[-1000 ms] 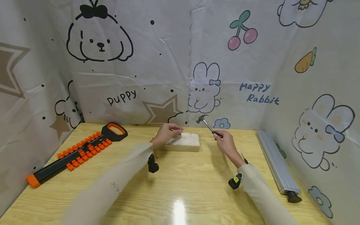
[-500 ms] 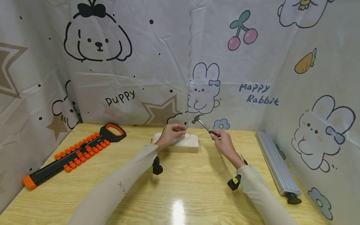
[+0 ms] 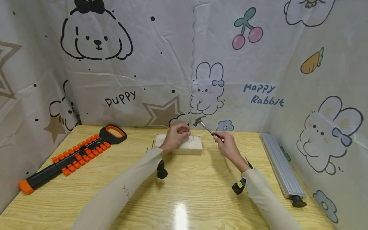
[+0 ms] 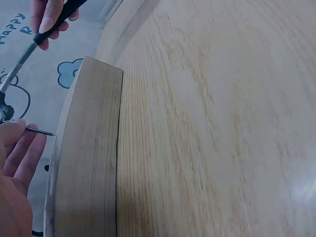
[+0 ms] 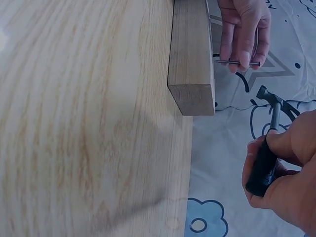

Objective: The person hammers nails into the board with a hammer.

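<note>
A pale wooden block lies flat near the table's back edge. Above its top face, my left hand pinches a nail between thumb and fingers. The nail points at the block, its tip at or just off the surface; I cannot tell whether they touch. My right hand grips a claw hammer by its black handle. Its metal head is raised, near the left fingers and apart from the nail. Left of the block stand two thin nail-like pieces, partly behind the left forearm.
A black rack with orange clips lies along the table's left side. On the right is a long silver metal bar with a black end knob. Printed cloth walls close in the back and sides of the wooden table.
My left hand has shifted right along the block with the nail. The hammer has come a little to the left, closer to that hand. The head view has turned slightly.
</note>
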`<action>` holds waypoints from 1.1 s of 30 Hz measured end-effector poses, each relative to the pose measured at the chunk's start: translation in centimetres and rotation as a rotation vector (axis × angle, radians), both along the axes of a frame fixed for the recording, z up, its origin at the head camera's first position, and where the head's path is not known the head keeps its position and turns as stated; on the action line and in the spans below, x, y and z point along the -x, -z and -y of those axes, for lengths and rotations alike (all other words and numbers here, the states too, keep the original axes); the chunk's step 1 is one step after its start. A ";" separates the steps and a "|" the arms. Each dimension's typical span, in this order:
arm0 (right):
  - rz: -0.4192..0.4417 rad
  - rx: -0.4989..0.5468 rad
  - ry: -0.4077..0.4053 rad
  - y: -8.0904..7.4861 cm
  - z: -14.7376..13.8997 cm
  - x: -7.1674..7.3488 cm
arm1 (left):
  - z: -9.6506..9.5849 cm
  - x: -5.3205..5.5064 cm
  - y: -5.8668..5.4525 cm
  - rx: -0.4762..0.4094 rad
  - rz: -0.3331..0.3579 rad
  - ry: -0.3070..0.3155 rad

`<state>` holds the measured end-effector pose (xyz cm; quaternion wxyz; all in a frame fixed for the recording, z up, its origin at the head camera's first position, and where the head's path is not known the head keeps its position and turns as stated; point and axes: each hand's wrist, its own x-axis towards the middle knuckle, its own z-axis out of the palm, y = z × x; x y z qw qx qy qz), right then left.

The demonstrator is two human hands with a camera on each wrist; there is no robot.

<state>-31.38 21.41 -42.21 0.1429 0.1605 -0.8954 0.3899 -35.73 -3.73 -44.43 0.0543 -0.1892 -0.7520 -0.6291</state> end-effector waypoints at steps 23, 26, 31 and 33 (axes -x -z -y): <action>-0.258 -0.173 -0.091 -2.1 0.2 -0.3 | 0.1 0.7 0.7 0.017 -0.011 0.066; -0.206 -0.238 -0.099 -2.1 0.5 -0.3 | 0.1 0.5 0.7 0.021 -0.001 0.053; -0.175 -0.343 -0.102 -1.7 0.2 -0.3 | 0.0 0.4 0.8 0.027 0.014 0.044; -0.191 -0.336 -0.100 -1.6 0.2 -0.3 | 0.0 0.3 0.9 0.026 0.009 0.043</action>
